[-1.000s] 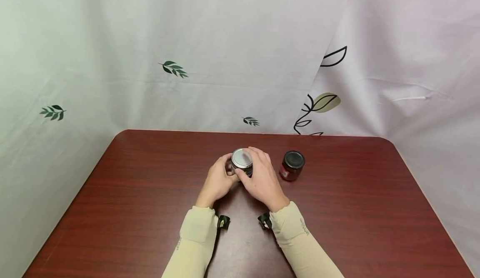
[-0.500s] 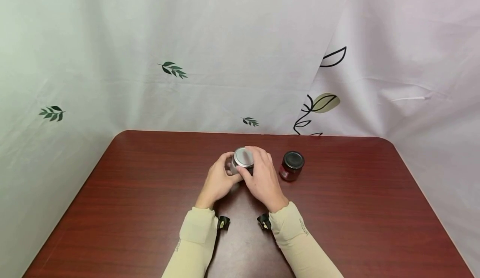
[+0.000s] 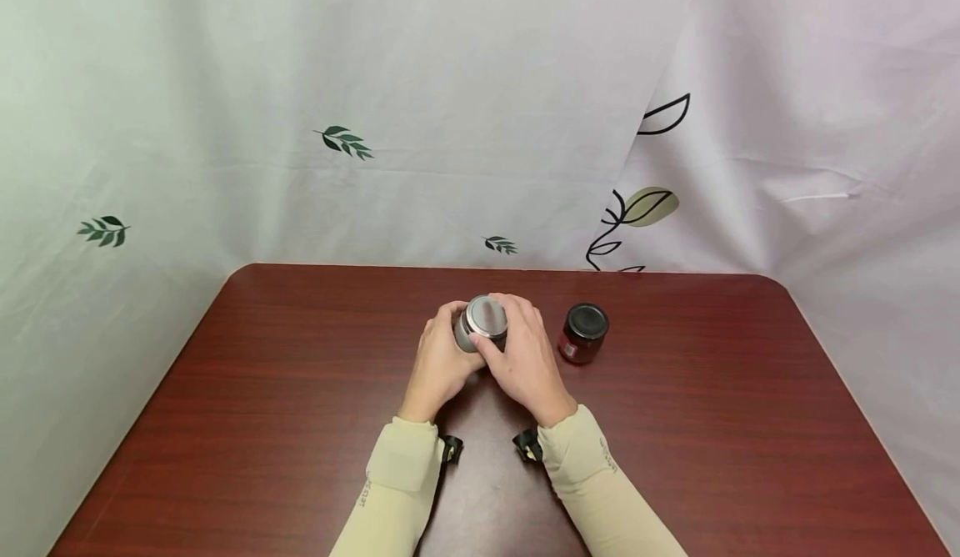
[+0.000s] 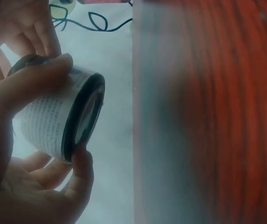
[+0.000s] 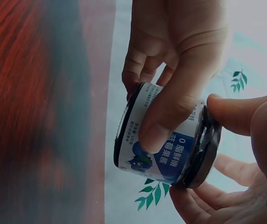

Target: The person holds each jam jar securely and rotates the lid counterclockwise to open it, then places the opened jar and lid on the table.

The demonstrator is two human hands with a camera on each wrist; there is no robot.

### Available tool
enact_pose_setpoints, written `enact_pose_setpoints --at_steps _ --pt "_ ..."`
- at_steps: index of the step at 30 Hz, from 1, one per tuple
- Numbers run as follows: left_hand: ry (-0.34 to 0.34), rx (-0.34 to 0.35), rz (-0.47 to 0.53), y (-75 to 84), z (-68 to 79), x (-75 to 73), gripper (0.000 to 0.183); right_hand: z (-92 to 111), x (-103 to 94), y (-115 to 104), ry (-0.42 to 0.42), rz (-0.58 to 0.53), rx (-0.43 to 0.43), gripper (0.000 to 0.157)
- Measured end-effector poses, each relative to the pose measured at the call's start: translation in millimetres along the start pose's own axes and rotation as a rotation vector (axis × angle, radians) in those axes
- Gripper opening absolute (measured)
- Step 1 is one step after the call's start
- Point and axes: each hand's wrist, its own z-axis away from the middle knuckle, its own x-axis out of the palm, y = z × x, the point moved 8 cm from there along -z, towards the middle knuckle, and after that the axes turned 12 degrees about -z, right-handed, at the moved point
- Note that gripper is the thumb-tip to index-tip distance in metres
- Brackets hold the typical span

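Note:
Above the table, both hands hold a jam jar (image 3: 462, 337) with a lid (image 3: 487, 317) that looks silvery from the head. My left hand (image 3: 442, 361) grips the jar's body, its thumb lying across the label in both wrist views. Blueberries are printed on the white and blue label (image 5: 173, 161). My right hand (image 3: 525, 357) holds the lid end, thumb on the near side and fingers over the far side. The jar is tilted, and its dark-rimmed base (image 4: 86, 114) shows in the left wrist view.
A second jar (image 3: 583, 333), dark red with a black lid, stands upright on the table (image 3: 675, 424), just right of my right hand. Behind the table's far edge hangs a white cloth (image 3: 450, 123) with leaf prints. Dark straps (image 3: 528, 445) sit at both wrists.
My left hand has shifted slightly round the jar, and its forearm has moved a little to the right. The jar leans slightly more to the right. My right hand and the second jar stay almost still.

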Motion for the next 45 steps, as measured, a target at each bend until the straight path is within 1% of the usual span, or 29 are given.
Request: enact_pose_setpoints --at_steps 5,8,12,14,17,21,23,32,39,45 --pt "0.037 0.006 -0.015 1.5 1.5 -2.8 0.075 -1.0 0.9 -1.7 -0.015 0.003 0.008 0.054" --pt "0.05 0.022 -0.036 2.5 1.8 -4.0 0.075 -1.3 1.4 -2.9 -0.015 0.008 0.01 0.055" --pt "0.06 0.046 -0.075 4.2 1.8 -4.9 0.071 -1.5 1.7 -3.8 -0.002 0.007 0.024 0.059" --pt "0.068 0.054 -0.092 4.8 1.5 -5.3 0.068 -1.8 1.6 -3.8 0.007 0.007 0.041 0.062" --pt "0.073 0.059 -0.109 5.4 1.2 -5.1 0.065 -1.9 1.4 -1.7 0.019 0.006 0.09 0.065" --pt "0.067 0.069 -0.124 7.6 2.3 -4.6 0.064 -0.9 0.1 2.1 0.038 -0.001 0.16 0.065" --pt "0.069 0.071 -0.13 8.4 3.0 -5.1 0.064 -0.5 -0.4 2.7 0.042 -0.004 0.173 0.063" --pt "0.086 0.09 -0.15 9.5 2.5 -7.4 0.063 -0.5 -1.4 -2.8 0.054 0.019 0.111 0.065" --pt "0.098 0.099 -0.157 11.7 2.6 -9.8 0.063 -0.6 -0.7 -2.0 0.058 0.028 0.118 0.066" --pt "0.096 0.099 -0.169 11.7 2.1 -10.5 0.063 -1.6 -0.1 -1.9 0.066 0.026 0.101 0.064"
